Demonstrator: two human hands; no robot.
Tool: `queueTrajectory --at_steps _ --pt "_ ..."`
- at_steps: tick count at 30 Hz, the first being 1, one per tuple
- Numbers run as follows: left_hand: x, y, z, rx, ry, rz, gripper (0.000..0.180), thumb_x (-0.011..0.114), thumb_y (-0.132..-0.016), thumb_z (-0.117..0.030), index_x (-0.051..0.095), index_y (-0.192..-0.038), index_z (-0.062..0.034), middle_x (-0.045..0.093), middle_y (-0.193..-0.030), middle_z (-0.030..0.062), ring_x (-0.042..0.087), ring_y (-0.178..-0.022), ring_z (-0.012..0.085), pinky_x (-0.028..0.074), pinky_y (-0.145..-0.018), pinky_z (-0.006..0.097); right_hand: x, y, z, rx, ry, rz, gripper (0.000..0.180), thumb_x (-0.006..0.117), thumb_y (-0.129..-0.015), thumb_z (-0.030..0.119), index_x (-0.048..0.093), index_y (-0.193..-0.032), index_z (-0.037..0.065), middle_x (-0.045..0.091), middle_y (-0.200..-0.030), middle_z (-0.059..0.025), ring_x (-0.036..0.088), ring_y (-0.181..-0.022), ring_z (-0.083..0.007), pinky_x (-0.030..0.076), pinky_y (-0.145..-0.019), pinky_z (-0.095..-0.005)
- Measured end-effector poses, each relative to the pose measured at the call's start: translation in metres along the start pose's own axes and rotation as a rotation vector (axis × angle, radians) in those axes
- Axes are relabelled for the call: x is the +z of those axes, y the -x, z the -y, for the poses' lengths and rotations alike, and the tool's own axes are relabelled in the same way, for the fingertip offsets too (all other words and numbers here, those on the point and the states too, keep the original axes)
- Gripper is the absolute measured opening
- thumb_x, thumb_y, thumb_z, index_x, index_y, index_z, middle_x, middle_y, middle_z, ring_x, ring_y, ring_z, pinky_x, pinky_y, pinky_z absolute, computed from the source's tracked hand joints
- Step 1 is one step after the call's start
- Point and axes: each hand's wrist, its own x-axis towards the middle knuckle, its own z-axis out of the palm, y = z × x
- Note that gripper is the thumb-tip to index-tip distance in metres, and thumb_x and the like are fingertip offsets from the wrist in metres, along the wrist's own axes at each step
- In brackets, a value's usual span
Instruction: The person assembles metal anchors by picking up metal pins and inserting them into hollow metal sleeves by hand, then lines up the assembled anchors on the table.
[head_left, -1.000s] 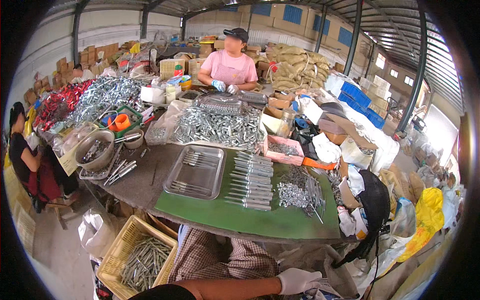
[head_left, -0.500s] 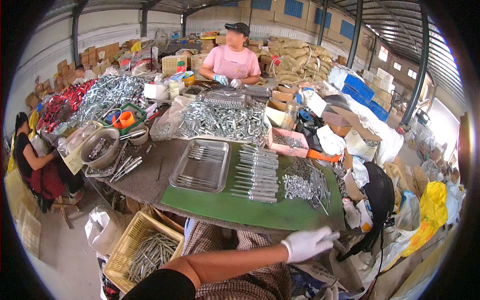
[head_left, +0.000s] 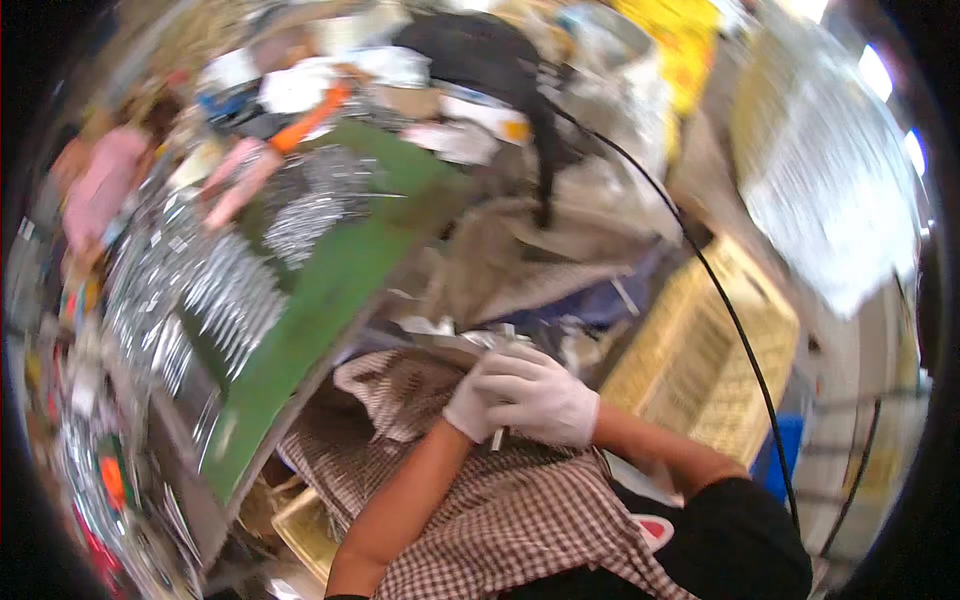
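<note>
My right hand (head_left: 541,396): fingers folded closed, seemingly round a metal rod (head_left: 497,440), whose end pokes out just below them; my left hand (head_left: 466,405): against those fingers, own grip hidden; checked apron (head_left: 500,515): beneath; yellow crate (head_left: 652,345): right of my fingers

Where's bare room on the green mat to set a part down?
A strip of the green mat, between the metal rods and the mat's edge facing the checked apron. Crowded beyond that: rods, small metal bits, pink box. Blur hides any smaller gaps.
</note>
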Motion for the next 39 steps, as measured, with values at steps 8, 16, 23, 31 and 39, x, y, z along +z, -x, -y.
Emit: queueTrajectory --at_steps 8,16,23,31,39 --pt "0.022 -0.014 -0.034 -0.471 1.037 0.004 0.023 0.044 -0.097 -0.026 0.048 -0.116 -0.0128 0.047 -0.08 -0.0002 0.046 -0.067 0.0098 0.04 -0.057 0.022 -0.038 0.089 0.007 0.521 0.322 -0.365 0.02 0.062 -0.063 0.008 0.061 -0.083 0.008 0.057 -0.085 -0.0085 0.054 -0.085 -0.0312 0.043 -0.077 -0.0419" --pt "0.021 -0.012 -0.03 -0.512 1.004 -0.26 0.022 0.05 -0.095 -0.031 0.054 -0.108 -0.0138 0.05 -0.072 -0.0023 0.044 -0.055 0.0096 0.04 -0.05 0.025 -0.009 0.352 -0.13 2.09 0.257 -0.799 0.027 0.055 -0.082 0.025 0.058 -0.094 0.001 0.062 -0.097 -0.0183 0.061 -0.09 -0.0285 0.049 -0.078 -0.0378" --pt "0.015 -0.01 -0.033 -0.524 0.779 -0.296 0.033 0.046 -0.094 -0.041 0.052 -0.113 -0.0147 0.057 -0.086 0.0022 0.057 -0.067 0.0121 0.051 -0.053 0.03 0.051 0.335 -0.138 2.377 -0.032 -0.486 0.056 0.061 -0.08 0.026 0.04 -0.127 0.004 0.06 -0.11 -0.0207 0.062 -0.096 -0.0334 0.051 -0.077 -0.0439" --pt "0.014 -0.009 -0.025 -0.567 0.736 -0.271 0.032 0.044 -0.094 -0.044 0.052 -0.115 -0.0208 0.062 -0.084 0.0012 0.058 -0.069 0.0147 0.046 -0.052 0.029 0.113 0.363 -0.164 2.334 -0.182 -0.667 0.043 0.056 -0.084 0.032 0.053 -0.115 0.002 0.061 -0.107 -0.0207 0.062 -0.098 -0.0347 0.051 -0.076 -0.0435" --pt "0.02 -0.015 -0.03 -0.597 0.688 -0.348 0.034 0.047 -0.093 -0.044 0.05 -0.115 -0.0183 0.055 -0.083 0.0001 0.052 -0.064 0.0124 0.042 -0.049 0.027 0.121 0.359 -0.178 2.318 -0.069 -0.368 0.026 0.055 -0.086 0.023 0.065 -0.095 0.001 0.066 -0.097 -0.0178 0.065 -0.087 -0.0323 0.051 -0.078 -0.0428"
